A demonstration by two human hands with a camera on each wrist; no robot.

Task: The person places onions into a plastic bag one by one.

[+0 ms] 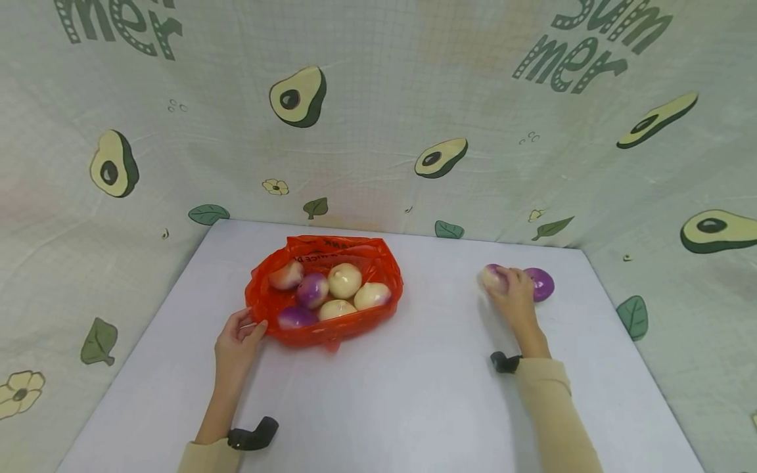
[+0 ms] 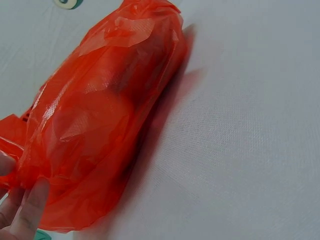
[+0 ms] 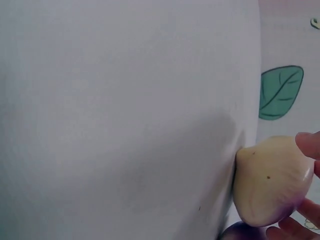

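An open red plastic bag lies on the table with several purple-and-white turnips inside. At its near left edge my left hand pinches the rim between thumb and fingers. The left wrist view shows the bag's side bulging and the fingers on the plastic. Over on the right, my right hand grips a turnip, its cream, pointed end visible in the right wrist view. Just beside that hand sits another turnip, purple side up and partly covered by the fingers.
A white table carries everything. Behind it and at both sides hangs a pale cloth printed with avocados and leaves. Each wrist wears a small black camera, one on the left and one on the right.
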